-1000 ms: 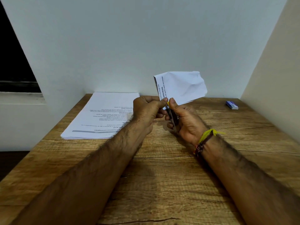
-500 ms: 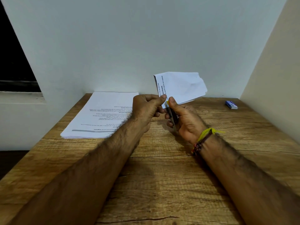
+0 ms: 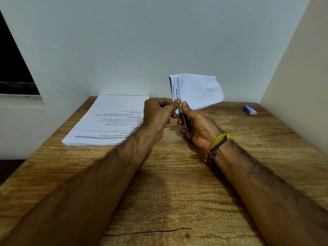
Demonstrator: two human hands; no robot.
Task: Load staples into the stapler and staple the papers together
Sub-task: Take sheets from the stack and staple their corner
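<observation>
A small set of printed papers (image 3: 197,90) stands upright above the table, its lower corner pinched by my left hand (image 3: 158,115) between thumb and fingers. My right hand (image 3: 198,125) grips a slim dark stapler (image 3: 185,124) with a yellow tip, its front end at the same paper corner, right beside my left thumb. The far end of the papers is creased and curls to the right. Most of the stapler is hidden inside my right palm.
A thick stack of printed sheets (image 3: 108,119) lies on the wooden table (image 3: 177,192) at the back left. A small blue staple box (image 3: 249,109) sits at the back right near the side wall. White walls close the table at back and right.
Both hands and the held papers stay almost where they were. The papers have tilted very slightly; the grip of each hand is the same.
</observation>
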